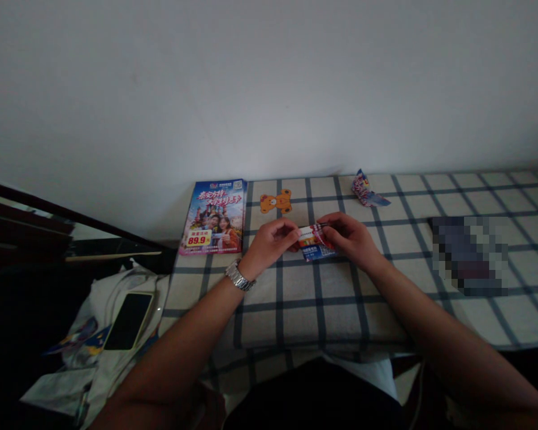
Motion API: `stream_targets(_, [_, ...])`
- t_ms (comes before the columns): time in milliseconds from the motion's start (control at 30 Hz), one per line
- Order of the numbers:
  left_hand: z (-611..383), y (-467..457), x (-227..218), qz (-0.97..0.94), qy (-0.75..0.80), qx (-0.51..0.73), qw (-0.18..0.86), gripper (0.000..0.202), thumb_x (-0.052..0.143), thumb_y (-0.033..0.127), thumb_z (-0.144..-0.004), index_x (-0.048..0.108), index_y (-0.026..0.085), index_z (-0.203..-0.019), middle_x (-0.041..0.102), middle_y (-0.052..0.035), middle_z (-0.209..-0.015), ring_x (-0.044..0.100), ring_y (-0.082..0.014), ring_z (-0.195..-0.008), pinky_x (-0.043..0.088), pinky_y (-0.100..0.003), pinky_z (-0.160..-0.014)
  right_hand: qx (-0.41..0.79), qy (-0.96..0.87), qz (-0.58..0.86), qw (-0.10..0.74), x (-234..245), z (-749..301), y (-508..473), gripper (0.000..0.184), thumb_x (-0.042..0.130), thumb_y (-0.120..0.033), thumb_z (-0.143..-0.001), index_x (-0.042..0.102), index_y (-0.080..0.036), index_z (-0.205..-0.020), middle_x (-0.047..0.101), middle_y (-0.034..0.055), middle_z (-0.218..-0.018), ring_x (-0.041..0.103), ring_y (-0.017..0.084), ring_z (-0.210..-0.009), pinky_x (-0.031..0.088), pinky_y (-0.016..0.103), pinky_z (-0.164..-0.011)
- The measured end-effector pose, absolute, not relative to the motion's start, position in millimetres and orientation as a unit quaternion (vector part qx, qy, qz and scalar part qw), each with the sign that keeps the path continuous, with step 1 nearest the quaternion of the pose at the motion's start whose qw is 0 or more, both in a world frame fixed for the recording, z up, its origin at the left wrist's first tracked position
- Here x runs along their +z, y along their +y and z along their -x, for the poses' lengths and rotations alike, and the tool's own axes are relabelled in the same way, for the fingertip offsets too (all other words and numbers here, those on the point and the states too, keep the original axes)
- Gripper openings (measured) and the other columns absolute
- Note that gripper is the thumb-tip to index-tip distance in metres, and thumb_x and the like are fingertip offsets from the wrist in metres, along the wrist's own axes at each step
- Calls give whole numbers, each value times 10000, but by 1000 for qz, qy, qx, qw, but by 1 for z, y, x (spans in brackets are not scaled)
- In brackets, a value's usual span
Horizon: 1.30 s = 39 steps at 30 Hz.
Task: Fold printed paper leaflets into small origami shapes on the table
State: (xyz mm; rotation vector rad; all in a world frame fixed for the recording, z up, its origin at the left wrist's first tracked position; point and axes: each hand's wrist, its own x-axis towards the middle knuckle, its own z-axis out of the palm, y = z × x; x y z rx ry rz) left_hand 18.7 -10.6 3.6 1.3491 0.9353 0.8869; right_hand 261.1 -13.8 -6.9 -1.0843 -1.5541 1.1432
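Observation:
Both hands are over the checked cloth, pinching a small folded paper flyer (314, 251) between them. My left hand (275, 239), with a metal watch on its wrist, grips the flyer's left end. At the right end, the thumb and fingers of my right hand (348, 237) are closed on the paper. The flyer shows white, red and blue print, and part of it is covered by the fingers. To the left lies a stack of printed flyers (216, 216). A brown teddy bear picture (276, 202) is just beyond my left hand.
The checked tablecloth (296, 316) meets a pale wall (269, 89) at the back. A folded, printed paper shape (368, 192) stands near the wall. At right lies a dark, pixelated flat item (468, 257). A phone (128, 321) rests on white bags (112, 286) at lower left.

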Motion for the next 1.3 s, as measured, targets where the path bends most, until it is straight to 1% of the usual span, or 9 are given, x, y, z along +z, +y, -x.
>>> stream_targets(333, [-19, -9, 1, -566, 387, 372, 625, 348, 787, 466, -895, 652, 148, -925, 708, -16, -837, 721, -108, -711, 631, -211, -677, 436, -639, 452, 445, -6, -262, -14, 308, 689, -465, -970, 735, -250, -1186, 780, 49, -1030, 734, 215, -888, 607, 348, -785])
stream_targets(667, [-19, -9, -1, -551, 425, 424, 580, 329, 780, 455, -898, 649, 155, -931, 714, -21, -828, 710, -112, -674, 629, -225, -653, 421, -646, 432, 468, -1, -264, -12, 455, 627, -638, -970, 678, -274, -1240, 759, 75, -1150, 722, 262, -1081, 608, 411, -921])
stream_targets(767, [-18, -7, -3, -541, 426, 444, 573, 327, 782, 453, -894, 636, 166, -948, 713, -15, -844, 722, -120, -680, 645, -244, -667, 433, -653, 406, 471, -3, -265, -12, 487, 658, -644, -947, 642, -286, -1278, 730, 85, -1227, 705, 267, -1135, 600, 423, -950])
stream_targets(900, [-18, -6, -5, -547, 429, 446, 563, 319, 772, 449, -900, 626, 173, -963, 709, -14, -863, 735, -129, -688, 653, -259, -674, 417, -682, 416, 433, -5, -266, -13, 569, 764, -591, -890, 600, -288, -1343, 709, 94, -1280, 702, 277, -1144, 595, 434, -956])
stream_targets(1067, [-17, -6, -3, -561, 445, 432, 547, 273, 741, 407, -910, 600, 184, -979, 695, -14, -886, 744, -148, -689, 653, -288, -664, 399, -697, 437, 406, -3, -264, -14, 481, 737, -539, -932, 616, -284, -1321, 744, 87, -1242, 714, 278, -1146, 598, 436, -967])
stream_targets(1133, [-16, -6, -1, -583, 453, 411, 535, 256, 726, 361, -915, 591, 194, -1055, 701, -6, -859, 739, -154, -673, 631, -278, -636, 401, -693, 440, 408, -5, -265, -14, 436, 721, -521, -950, 629, -285, -1305, 752, 78, -1232, 720, 270, -1139, 601, 429, -969])
stream_targets(1200, [-16, -8, 1, -624, 464, 382, 499, 300, 717, 310, -917, 585, 208, -1167, 706, 10, -821, 728, -153, -660, 597, -261, -618, 400, -687, 445, 412, -8, -265, -13, 394, 704, -513, -964, 647, -278, -1275, 759, 73, -1203, 727, 264, -1116, 607, 422, -956])
stream_targets(1267, [-16, -10, 4, -681, 472, 348, 439, 265, 694, 293, -940, 615, 217, -1181, 709, 20, -786, 709, -144, -662, 564, -250, -634, 399, -680, 450, 419, -10, -266, -11, 365, 686, -512, -975, 661, -269, -1246, 764, 70, -1179, 730, 262, -1096, 612, 417, -938])
stream_targets(1300, [-16, -11, 5, -708, 475, 328, 406, 239, 688, 298, -949, 638, 226, -1171, 724, 16, -810, 708, -143, -687, 556, -252, -655, 397, -680, 452, 420, -10, -267, -11, 351, 675, -511, -982, 667, -267, -1233, 766, 68, -1169, 731, 261, -1083, 613, 416, -928])
